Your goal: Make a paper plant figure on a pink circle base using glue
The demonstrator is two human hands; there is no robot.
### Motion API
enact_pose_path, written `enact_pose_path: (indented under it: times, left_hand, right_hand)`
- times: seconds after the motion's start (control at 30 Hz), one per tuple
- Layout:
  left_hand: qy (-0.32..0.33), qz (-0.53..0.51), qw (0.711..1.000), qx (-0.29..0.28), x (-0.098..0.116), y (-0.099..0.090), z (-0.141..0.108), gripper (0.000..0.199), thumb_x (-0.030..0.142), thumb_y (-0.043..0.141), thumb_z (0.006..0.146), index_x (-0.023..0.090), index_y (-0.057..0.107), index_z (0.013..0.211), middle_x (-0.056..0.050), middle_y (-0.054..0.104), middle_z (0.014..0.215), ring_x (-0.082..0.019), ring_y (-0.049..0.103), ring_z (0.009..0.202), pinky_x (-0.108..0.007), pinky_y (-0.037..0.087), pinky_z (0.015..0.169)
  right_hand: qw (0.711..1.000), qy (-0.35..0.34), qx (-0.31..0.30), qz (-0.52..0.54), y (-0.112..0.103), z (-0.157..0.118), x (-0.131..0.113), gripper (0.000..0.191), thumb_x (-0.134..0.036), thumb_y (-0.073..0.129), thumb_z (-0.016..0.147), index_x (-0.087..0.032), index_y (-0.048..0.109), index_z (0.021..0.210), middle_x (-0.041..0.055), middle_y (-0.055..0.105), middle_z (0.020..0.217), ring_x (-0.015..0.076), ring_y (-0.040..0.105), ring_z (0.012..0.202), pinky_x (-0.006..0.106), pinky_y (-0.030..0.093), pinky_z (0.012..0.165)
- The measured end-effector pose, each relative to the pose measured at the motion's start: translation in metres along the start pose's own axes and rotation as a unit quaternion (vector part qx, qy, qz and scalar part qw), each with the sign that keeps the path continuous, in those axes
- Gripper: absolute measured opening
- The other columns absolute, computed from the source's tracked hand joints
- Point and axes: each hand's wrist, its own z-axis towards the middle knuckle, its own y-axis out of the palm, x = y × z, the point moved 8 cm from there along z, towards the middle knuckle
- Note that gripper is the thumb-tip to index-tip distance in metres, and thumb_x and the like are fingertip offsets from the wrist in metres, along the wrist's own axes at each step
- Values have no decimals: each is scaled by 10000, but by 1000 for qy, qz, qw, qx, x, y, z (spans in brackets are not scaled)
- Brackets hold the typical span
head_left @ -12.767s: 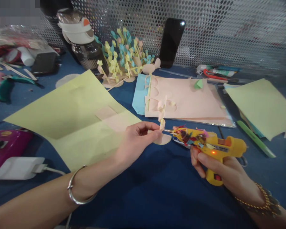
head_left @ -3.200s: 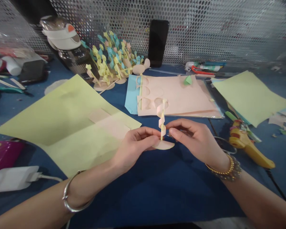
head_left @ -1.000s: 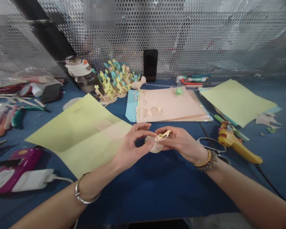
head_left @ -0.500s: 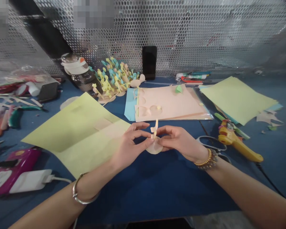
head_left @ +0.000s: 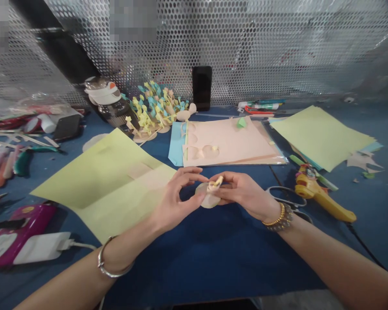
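Here, the left hand and the right hand are together above the blue work surface, their fingertips pinching a pale pink paper disc from opposite sides. A curled yellow-and-cream paper strip lies on the disc, and the fingers partly hide it, so how it joins the disc cannot be told. The piece appears very light and thin. The disc probably bends softly, and the curl looks fragile and easily crushed, so the disc's rim seems a safer hold than the curl itself.

Beyond the disc lies a pink card sheet with circular cut-outs. To the left of the disc is a large yellow-green paper sheet, and to the right are steel scissors and a yellow glue gun. Far beyond the disc stands a cluster of small curled-paper models, beside a black phone.
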Motion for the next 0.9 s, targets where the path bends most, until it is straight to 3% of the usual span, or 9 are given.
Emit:
enact_pose_path:
  times: [0.23,0.5,0.57,0.73,0.9]
  left_hand:
    - [56,-4,998,5,36,-9,4,288,345,646,825,266,648,1102,-77,574,1202,-256,511,1178,-396,427,984]
    - [59,60,995,61,56,-14,23,97,279,654,823,225,724,863,-39,681,980,-186,623,967,-328,472,904]
    - [72,43,996,21,61,-13,29,130,274,612,854,233,732,881,-41,687,1003,-188,621,993,-323,479,905]
    - [96,21,982,-160,73,2,42,243,319,523,906,263,727,1026,-61,681,1125,-242,584,1120,-388,461,969]
    - [102,-2,970,-219,77,13,50,175,305,593,857,248,751,904,-81,693,1037,-247,621,1043,-362,529,829]
  right_hand:
    - [1000,-18,6,5,-1,0,-3,291,-279,781,664,-159,648,894,11,665,839,141,666,739,281,577,666]
    - [999,-42,6,12,-2,-1,-7,305,-272,795,658,-141,631,879,-14,635,745,86,605,617,226,529,582]
    - [999,-41,0,24,-2,-1,-7,319,-277,803,648,-141,635,883,-21,628,724,86,603,626,231,533,604]
    - [998,-21,-34,53,1,-1,-6,287,-274,808,626,-138,662,833,-14,624,747,94,601,646,247,551,621]
    - [996,-2,-64,67,3,-2,-5,207,-216,785,642,-136,678,799,-25,606,716,93,598,642,234,553,599]
